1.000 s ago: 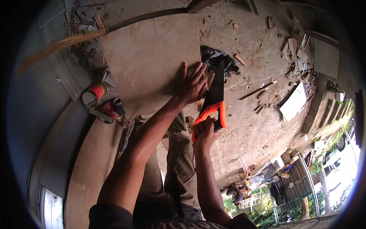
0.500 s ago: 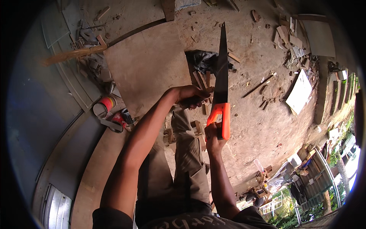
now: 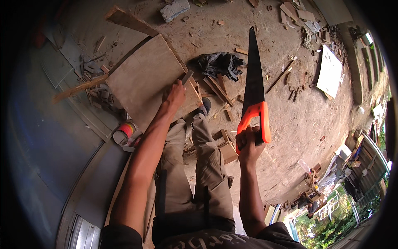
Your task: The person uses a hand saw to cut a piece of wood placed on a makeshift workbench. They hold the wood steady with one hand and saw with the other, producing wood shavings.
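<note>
My right hand [image 3: 248, 139] is wrapped round the orange and black handle of a handsaw [image 3: 253, 74]. Its dark blade points away from me, apart from any wood. My left hand [image 3: 175, 97] is over the right part of a wide plywood board [image 3: 145, 74], its fingers closed on a small wooden strip [image 3: 188, 77]. The strip sticks out past my fingertips near the board's right edge. Whether the strip touches the board I cannot tell.
A black plastic bag [image 3: 219, 64] and several wood offcuts [image 3: 219, 89] lie right of the board. A paint can [image 3: 124, 133] stands at the left. Beyond are a grey block [image 3: 175, 10] and a long plank [image 3: 128, 18]. A white sheet [image 3: 329, 72] lies far right.
My left hand has moved left, away from the saw, to the plywood board with the wooden strip. The saw has shifted right and a little farther off, still in my right hand.
</note>
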A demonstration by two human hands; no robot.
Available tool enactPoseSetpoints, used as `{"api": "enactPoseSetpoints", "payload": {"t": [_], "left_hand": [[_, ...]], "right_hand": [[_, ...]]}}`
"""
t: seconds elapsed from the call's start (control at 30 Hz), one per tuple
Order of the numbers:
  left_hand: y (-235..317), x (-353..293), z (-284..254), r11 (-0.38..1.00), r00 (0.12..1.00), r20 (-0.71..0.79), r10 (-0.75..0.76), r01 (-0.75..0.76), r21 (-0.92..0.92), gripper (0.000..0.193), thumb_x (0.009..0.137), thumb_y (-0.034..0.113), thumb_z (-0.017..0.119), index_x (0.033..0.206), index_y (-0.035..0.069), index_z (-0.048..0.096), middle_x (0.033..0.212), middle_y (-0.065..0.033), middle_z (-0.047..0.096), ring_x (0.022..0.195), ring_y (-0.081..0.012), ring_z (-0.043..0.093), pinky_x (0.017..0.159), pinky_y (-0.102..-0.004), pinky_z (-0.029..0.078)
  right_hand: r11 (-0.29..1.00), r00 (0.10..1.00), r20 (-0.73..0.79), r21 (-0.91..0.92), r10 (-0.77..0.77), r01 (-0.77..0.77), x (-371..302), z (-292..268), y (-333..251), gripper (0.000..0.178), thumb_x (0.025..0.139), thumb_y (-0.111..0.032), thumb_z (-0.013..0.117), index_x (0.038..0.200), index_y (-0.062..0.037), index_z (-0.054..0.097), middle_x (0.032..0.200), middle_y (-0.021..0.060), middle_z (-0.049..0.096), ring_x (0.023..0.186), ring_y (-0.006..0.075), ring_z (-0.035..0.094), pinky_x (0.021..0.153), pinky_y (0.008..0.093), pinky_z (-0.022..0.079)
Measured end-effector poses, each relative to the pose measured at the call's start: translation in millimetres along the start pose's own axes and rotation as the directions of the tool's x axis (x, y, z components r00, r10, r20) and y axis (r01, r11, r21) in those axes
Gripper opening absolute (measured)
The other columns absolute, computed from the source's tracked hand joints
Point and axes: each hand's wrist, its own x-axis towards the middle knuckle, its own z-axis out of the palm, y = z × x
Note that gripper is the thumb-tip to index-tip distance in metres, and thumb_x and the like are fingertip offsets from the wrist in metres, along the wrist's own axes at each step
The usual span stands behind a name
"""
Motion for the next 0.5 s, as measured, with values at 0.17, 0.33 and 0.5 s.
{"api": "enactPoseSetpoints", "payload": {"t": [0.17,0.33,0.5], "left_hand": [[-0.7,-9.3,-19.1,0.969,0.951,-0.185,0.246,-0.235,0.079,0.041,0.094,0.021,0.059,0.125,0.001,0.041,0.098,-0.0218,0.062,0.089,-0.0377,0.065,0.070,-0.0472,0.053],[-17.4,-15.5,-6.5,0.985,0.991,0.111,0.075,-0.091,0.144,0.041,0.094,0.020,0.057,0.126,0.001,0.040,0.101,-0.0221,0.060,0.090,-0.0411,0.064,0.073,-0.0478,0.052],[-45.4,-33.8,31.5,0.971,0.969,-0.097,0.228,-0.233,-0.051,0.038,0.095,0.021,0.056,0.124,0.001,0.043,0.089,-0.0251,0.062,0.085,-0.0450,0.063,0.073,-0.0486,0.051]], "right_hand": [[0.998,0.997,-0.044,-0.020,0.062,-0.063,-12.2,-34.0,17.6,0.020,0.095,-0.004,0.055,0.081,-0.0092,0.041,0.057,-0.0027,0.038,0.043,0.0057,0.033,0.039,0.0238,0.028],[0.998,0.998,-0.014,0.004,0.064,-0.064,-14.9,-32.9,14.7,0.019,0.095,-0.002,0.055,0.082,-0.0086,0.042,0.058,-0.0031,0.038,0.044,0.0053,0.033,0.040,0.0233,0.028],[0.988,0.999,0.047,-0.152,0.021,-0.014,-19.4,-21.5,21.0,0.018,0.092,-0.008,0.063,0.076,-0.0027,0.055,0.060,-0.0017,0.053,0.051,0.0065,0.047,0.047,0.0243,0.035]]}}
